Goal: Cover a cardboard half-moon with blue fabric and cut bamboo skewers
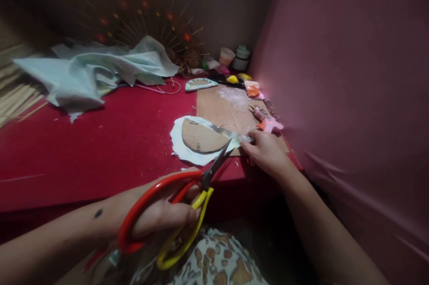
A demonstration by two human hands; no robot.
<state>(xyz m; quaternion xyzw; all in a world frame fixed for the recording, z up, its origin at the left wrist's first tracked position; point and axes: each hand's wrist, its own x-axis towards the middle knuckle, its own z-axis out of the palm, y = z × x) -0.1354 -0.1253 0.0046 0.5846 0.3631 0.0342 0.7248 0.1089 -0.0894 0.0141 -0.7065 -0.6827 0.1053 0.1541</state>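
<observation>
Gripping spread scissors (207, 180), left hand (166, 218) points blades (217, 162) up-right at cloth's (196, 157) near-right edge, its right end pinched by right hand (264, 148).

On the scissors (208, 177) I make out dark metal blades (217, 164) and glossy, plastic-looking handles (126, 227) in red and yellow. The half-round piece (203, 136) looks to me like matt brown cardboard, over soft pale cloth (178, 142). From here, the bench (144, 128) seems covered in matt red fabric. Far left, the crumpled sheet (83, 73) is thin cloth; at right, the glue gun (271, 124) looks smooth pink plastic.
</observation>
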